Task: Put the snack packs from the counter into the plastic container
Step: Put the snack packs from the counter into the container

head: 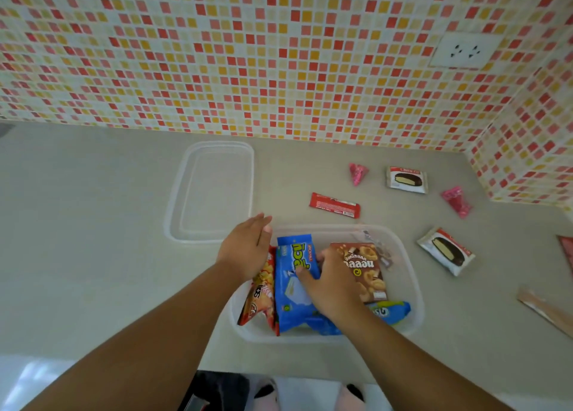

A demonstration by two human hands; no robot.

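A clear plastic container [406,255] stands on the counter in front of me. Inside it stand an orange-red snack bag [260,296], a blue bag [294,271], a brown ring-snack bag [367,271] and a second blue pack [390,311] lying low. My left hand [246,246] rests flat against the orange bag at the container's left rim. My right hand [328,283] lies between the blue and brown bags, fingers on the blue one. On the counter lie a red bar [335,205], two choco-pie packs [406,179] [446,251] and two pink cones [358,173] [456,201].
The container's clear lid [214,190] lies upside-down behind and to the left. A tan wrapper [545,310] and a red pack edge [567,249] sit at the right. Mosaic tile walls close the back and right corner, with a socket [465,50] on the back wall.
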